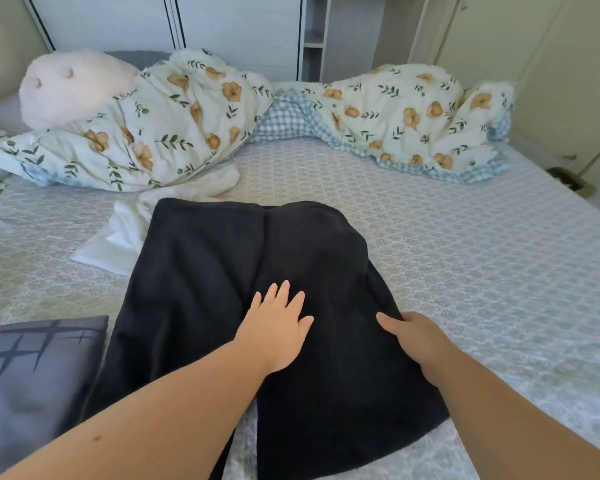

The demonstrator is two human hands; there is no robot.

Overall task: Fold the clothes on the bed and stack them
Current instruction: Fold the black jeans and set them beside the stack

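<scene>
Black garment flat on bed, centre frame. Left hand pressed flat on it; right hand grips its 3 o'clock edge. White garment at 10 o'clock.

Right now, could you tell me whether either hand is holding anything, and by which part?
The left hand only presses flat on the black garment. The right hand seems to grip its right edge, though its fingers are hidden.

A floral quilt with a blue gingham underside lies bunched across the far side of the bed — it runs from left to right in a rumpled ridge. A pale plush toy rests against its left end. Beyond stands a white wardrobe — with narrow open shelves beside it.
</scene>
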